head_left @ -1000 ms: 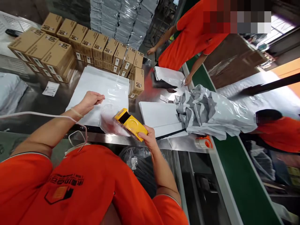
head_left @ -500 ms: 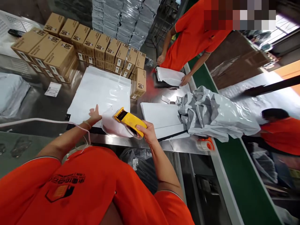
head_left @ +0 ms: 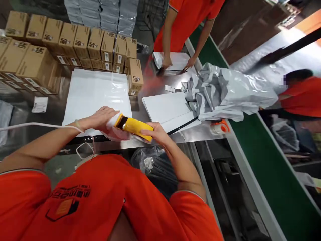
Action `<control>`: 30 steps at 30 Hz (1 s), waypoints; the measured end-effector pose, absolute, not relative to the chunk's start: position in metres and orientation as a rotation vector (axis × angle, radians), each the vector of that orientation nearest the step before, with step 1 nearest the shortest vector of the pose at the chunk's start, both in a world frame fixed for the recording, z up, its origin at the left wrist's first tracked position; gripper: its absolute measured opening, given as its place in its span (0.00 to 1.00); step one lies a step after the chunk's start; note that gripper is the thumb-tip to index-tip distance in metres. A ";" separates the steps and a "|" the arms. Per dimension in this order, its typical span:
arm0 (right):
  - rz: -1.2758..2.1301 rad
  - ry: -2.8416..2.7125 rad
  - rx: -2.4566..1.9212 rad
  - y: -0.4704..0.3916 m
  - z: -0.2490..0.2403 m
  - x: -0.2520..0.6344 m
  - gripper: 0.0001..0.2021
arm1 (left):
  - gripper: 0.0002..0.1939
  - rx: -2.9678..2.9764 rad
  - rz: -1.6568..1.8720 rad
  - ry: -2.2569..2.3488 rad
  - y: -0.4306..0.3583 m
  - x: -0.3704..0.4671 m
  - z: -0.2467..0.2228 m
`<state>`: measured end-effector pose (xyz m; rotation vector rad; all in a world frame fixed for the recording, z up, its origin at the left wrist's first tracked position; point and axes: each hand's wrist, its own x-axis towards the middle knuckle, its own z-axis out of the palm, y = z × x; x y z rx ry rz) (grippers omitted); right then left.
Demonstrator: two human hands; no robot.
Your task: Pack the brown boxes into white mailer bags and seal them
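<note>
A yellow tape dispenser [head_left: 136,128] is gripped by my right hand [head_left: 158,133] at its right end, above the table's front edge. Against its left end lies a white, partly see-through wrapped item [head_left: 112,123]. My left hand [head_left: 102,117] is on that item, its fingers together and bent over the upper side; how firmly it holds is hard to tell. Beneath and behind my left hand spreads a stack of large white mailer bags [head_left: 96,90]. A second stack of white bags [head_left: 167,108] lies to the right of the dispenser.
Rows of brown boxes [head_left: 81,43] stand at the back left. Crumpled grey-white bags [head_left: 213,90] lie at the right, by a green conveyor [head_left: 265,160]. A white cable [head_left: 37,124] crosses my left forearm. Across the table, a person's hands [head_left: 167,62] handle a white package.
My left hand has moved from the white bag stack onto the wrapped item, and its spread fingers have come together. The dispenser is still in my right hand. The view has shifted.
</note>
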<state>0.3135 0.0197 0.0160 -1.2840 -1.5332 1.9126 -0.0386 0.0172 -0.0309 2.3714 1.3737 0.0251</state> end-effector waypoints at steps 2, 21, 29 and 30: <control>1.878 -1.496 -1.352 0.015 -0.002 0.365 0.25 | 0.49 2.367 0.036 1.359 0.015 -0.041 -0.030; 1.850 -1.412 -1.364 0.031 -0.011 0.327 0.22 | 0.51 1.689 0.738 1.456 0.001 -0.117 -0.064; 1.947 -1.383 -1.474 0.014 -0.038 0.196 0.28 | 0.42 1.560 0.689 1.540 0.002 -0.136 -0.107; 1.938 -1.387 -1.482 0.016 -0.044 0.189 0.27 | 0.49 1.643 0.667 1.509 0.006 -0.137 -0.101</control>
